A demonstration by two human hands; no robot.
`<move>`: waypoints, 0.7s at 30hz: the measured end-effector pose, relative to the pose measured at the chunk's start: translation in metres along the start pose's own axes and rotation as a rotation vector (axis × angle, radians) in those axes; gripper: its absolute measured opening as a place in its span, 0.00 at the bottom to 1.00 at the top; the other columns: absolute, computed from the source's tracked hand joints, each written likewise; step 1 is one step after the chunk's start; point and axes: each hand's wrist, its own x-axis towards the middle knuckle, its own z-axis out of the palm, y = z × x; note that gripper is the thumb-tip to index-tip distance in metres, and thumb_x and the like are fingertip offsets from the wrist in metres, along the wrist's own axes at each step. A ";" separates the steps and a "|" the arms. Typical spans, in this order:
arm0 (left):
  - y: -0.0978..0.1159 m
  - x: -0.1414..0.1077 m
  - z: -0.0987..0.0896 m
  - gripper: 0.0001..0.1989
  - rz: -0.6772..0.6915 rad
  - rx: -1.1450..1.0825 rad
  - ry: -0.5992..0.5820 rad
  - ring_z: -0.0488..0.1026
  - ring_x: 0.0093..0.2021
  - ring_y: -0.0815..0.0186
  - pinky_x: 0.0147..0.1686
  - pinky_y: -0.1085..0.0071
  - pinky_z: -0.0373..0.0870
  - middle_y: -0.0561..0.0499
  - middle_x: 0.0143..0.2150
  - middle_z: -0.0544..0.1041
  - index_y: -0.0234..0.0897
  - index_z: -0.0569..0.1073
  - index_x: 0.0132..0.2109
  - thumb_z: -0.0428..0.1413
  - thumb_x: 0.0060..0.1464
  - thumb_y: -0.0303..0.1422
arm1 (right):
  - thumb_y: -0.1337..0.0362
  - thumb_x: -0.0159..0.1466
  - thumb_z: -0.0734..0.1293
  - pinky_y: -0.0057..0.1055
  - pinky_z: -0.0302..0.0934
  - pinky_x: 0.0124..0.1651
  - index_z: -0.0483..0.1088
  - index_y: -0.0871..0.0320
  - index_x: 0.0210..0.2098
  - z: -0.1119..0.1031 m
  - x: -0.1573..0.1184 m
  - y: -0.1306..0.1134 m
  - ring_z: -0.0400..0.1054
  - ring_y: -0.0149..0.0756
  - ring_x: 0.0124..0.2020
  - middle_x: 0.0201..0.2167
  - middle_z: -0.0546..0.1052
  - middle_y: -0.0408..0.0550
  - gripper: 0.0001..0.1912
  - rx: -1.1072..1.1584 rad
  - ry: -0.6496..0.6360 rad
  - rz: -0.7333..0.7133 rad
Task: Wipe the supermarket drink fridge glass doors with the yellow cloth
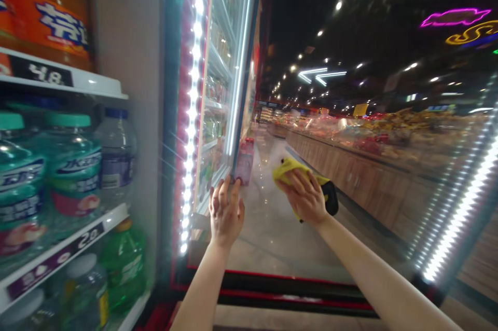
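Note:
My right hand (305, 193) presses a yellow and black cloth (287, 166) against the glass door (257, 243) in front of me. A whitish smear or reflection shows on the glass around the cloth. To its left, my left hand (226, 211) has its fingers stretched upward and apart, holding nothing. It appears to rest on the same pane, though the exact contact cannot be made out. Both forearms reach in from the bottom of the view.
Close on the left, shelves (97, 82) hold orange drink bottles (62, 14), teal-capped bottles (73, 165) and a green bottle (124, 263). LED strips (192, 97) flank the door. Its lower frame (291, 289) has red edging. Beyond the glass stands a long wooden display counter (358, 175).

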 end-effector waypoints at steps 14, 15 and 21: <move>-0.017 0.000 -0.011 0.27 -0.033 -0.021 0.046 0.64 0.66 0.53 0.64 0.54 0.65 0.42 0.64 0.71 0.41 0.70 0.64 0.50 0.59 0.21 | 0.70 0.69 0.61 0.44 0.46 0.73 0.64 0.47 0.67 0.023 0.017 -0.054 0.58 0.38 0.69 0.67 0.69 0.43 0.28 0.169 -0.066 -0.242; -0.020 0.002 -0.013 0.26 -0.040 -0.020 0.053 0.65 0.66 0.53 0.64 0.53 0.65 0.42 0.63 0.72 0.41 0.71 0.63 0.50 0.59 0.22 | 0.69 0.70 0.60 0.45 0.44 0.74 0.63 0.46 0.68 0.020 0.035 -0.043 0.57 0.39 0.70 0.67 0.69 0.43 0.28 0.142 -0.024 -0.128; -0.028 0.008 -0.025 0.24 -0.093 0.026 0.090 0.65 0.66 0.52 0.65 0.50 0.64 0.40 0.62 0.71 0.40 0.72 0.61 0.50 0.59 0.23 | 0.64 0.71 0.61 0.58 0.42 0.72 0.57 0.46 0.71 0.036 0.119 -0.057 0.50 0.52 0.73 0.72 0.61 0.50 0.30 0.079 0.107 0.340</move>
